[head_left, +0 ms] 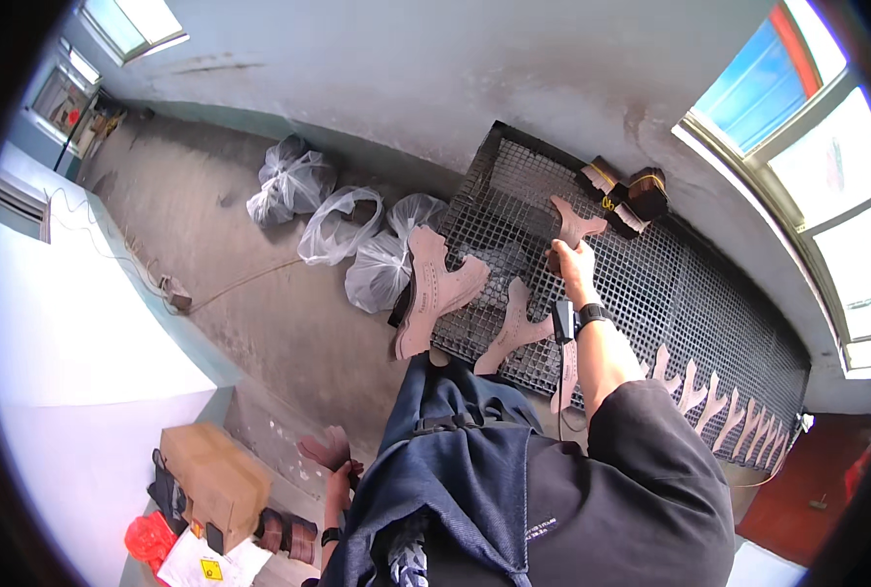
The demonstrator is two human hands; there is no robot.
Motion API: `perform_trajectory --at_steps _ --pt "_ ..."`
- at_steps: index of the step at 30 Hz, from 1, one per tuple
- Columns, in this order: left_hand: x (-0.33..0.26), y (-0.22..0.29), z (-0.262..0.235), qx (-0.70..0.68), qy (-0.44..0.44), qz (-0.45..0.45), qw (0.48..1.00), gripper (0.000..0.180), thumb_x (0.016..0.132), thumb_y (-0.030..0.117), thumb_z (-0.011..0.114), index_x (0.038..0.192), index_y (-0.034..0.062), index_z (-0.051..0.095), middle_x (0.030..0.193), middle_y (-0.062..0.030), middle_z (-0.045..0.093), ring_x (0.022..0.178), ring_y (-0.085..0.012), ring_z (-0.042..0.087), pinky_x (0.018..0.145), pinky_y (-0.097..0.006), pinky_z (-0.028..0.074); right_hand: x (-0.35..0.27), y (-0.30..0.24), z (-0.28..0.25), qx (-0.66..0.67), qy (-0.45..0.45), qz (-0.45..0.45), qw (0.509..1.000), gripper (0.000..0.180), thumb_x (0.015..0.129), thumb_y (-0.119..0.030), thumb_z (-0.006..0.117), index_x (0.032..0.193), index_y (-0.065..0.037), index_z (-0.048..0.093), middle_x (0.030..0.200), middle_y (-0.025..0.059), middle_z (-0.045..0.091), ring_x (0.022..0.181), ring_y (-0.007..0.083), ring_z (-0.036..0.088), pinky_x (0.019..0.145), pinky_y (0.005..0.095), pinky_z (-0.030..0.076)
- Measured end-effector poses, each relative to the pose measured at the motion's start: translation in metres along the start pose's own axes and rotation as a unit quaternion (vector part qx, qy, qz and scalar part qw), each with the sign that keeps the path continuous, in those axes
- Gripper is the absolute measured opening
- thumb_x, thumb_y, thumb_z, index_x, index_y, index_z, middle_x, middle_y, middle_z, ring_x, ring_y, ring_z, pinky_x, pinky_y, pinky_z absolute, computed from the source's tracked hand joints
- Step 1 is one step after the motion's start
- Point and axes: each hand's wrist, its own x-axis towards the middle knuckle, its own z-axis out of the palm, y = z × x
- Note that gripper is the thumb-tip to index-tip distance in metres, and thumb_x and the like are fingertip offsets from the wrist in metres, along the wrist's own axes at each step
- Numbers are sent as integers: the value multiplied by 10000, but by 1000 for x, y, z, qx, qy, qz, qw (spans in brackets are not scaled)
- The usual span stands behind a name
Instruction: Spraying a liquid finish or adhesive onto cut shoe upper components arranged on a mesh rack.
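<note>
My right hand [574, 264] reaches out over a black wire mesh rack [670, 284] and grips the stem of a tan Y-shaped leather piece [574, 221] lying on the mesh. A black watch sits on that wrist, and a small black device [561, 319] hangs beside it. Two more tan leather cut pieces lie on the rack's near edge, a large one [433, 289] and a narrower one [513, 329]. My left hand [339, 481] hangs low by my denim apron [455, 460], closed on a dark brown leather piece [324, 450].
A row of several tan leather pieces [719, 411] lines the rack's right front edge. Brushes [633, 194] rest at the rack's far side. Clear plastic bags [337, 230] sit on the concrete floor. A cardboard box [215, 477] and a red bag [148, 538] lie at lower left.
</note>
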Motion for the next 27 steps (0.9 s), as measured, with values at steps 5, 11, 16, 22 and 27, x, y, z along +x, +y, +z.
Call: perform_trajectory --at_steps 5,11,16,22,27 --pt "8 10 8 10 -6 32 999 198 964 150 530 1026 -6 635 961 -143 714 915 -280 690 814 -404 520 -16 -32 29 72 -58 4 996 187 907 -212 665 918 -33 615 732 68 658 601 165 668 499 276 486" --pt "6 -27 1 -49 1 20 999 196 949 145 539 992 -8 654 930 -140 720 879 -284 696 814 -392 525 -23 -42 49 118 -101 23 988 241 905 -282 670 1011 -67 642 795 46 672 633 147 658 507 265 484" --pt "9 -99 -25 16 52 14 998 244 925 182 564 910 -21 698 862 -120 721 832 -253 696 798 -365 522 -3 -31 73 114 -161 14 980 240 878 -223 715 1055 -74 653 924 7 683 744 110 665 612 276 532" --pt "-18 -107 -18 524 48 174 833 288 914 214 571 980 -23 720 893 -103 734 848 -206 691 803 -353 513 42 12 73 -172 44 49 983 403 773 -208 759 1080 37 666 1013 171 719 927 270 702 853 346 537" --pt "-46 -92 -20 505 64 152 847 291 915 213 570 983 -28 718 895 -106 734 851 -211 693 804 -356 515 37 6 70 -367 24 14 930 473 771 -321 711 1062 50 680 1113 278 681 1076 392 659 927 447 525"
